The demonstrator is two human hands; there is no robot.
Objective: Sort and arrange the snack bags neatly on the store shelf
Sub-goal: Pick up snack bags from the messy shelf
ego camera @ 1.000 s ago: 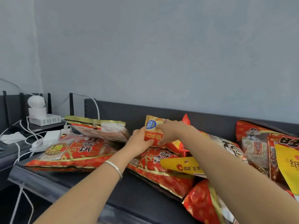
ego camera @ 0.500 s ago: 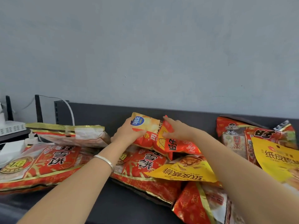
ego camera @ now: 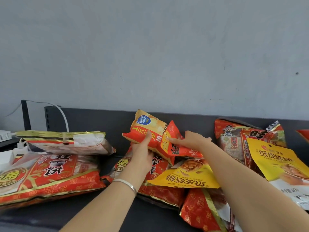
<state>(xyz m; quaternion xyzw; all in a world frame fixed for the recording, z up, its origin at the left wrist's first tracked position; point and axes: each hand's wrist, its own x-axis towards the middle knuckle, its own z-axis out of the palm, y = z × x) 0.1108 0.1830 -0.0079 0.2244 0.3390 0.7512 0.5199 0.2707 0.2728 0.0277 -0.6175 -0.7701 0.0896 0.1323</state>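
My left hand (ego camera: 142, 153) grips an orange-yellow chip bag with a blue round logo (ego camera: 147, 128), raised above the pile in the middle of the dark shelf (ego camera: 93, 121). My right hand (ego camera: 194, 139) holds a smaller red bag (ego camera: 177, 144) that overlaps the chip bag's right side. Under them lie a big red rice-cracker bag (ego camera: 158, 166) and a yellow walnut bag (ego camera: 185, 178). A second large red rice-cracker bag (ego camera: 48, 174) lies flat at the left, with a gold-edged bag (ego camera: 66, 141) behind it.
At the right stands a red bag with a cartoon child (ego camera: 234, 138), with another yellow walnut bag (ego camera: 277, 163) leaning in front. A red and gold bag (ego camera: 199, 213) lies at the front. A white cable (ego camera: 64, 118) and white device (ego camera: 5, 135) sit at far left.
Both hands have lifted the chip bag and the small red bag off the pile, and the view has shifted right, so the router and white devices at the left are mostly out of frame.
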